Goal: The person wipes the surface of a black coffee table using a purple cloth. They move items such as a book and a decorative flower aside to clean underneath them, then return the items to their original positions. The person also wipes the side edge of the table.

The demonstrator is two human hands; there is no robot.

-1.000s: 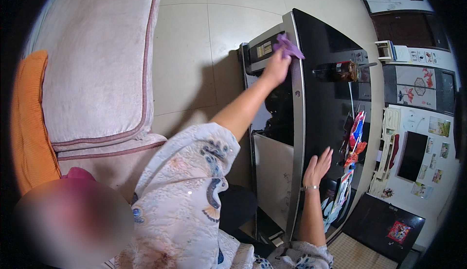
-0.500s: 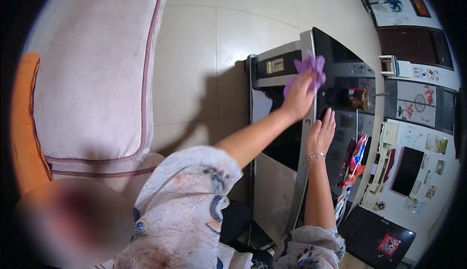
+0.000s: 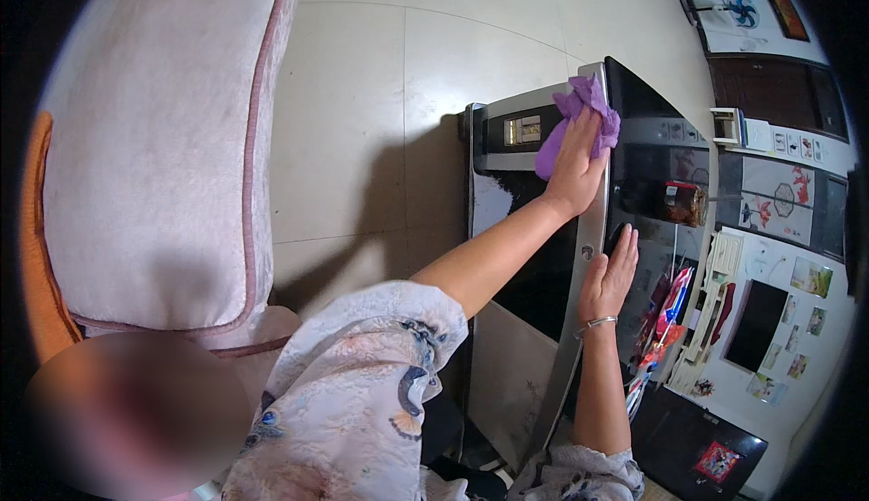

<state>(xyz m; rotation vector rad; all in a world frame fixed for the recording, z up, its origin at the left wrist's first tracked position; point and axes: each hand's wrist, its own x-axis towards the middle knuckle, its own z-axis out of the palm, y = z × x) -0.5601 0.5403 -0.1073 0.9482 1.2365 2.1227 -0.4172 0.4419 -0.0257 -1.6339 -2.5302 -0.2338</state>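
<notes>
Left hand [image 3: 577, 162] is gripping a bunched purple cloth [image 3: 593, 94] at the silver edge [image 3: 592, 220] of the black-topped table [image 3: 644, 107]; right hand [image 3: 611, 279] is lying open, apparently empty, on top. Wiping is seemingly ongoing, coverage unclear; surface around the jar [image 3: 685, 204] and packets [image 3: 672, 304] is probably remaining.

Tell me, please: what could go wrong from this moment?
The see-through jar with brown contents stands on the glossy black tabletop; a wide sweep of the left hand might knock it. The crumpled purple cloth in that hand overlaps the silver table edge and could snag at its corner. The right hand, laid on the tabletop, may leave smears.
</notes>
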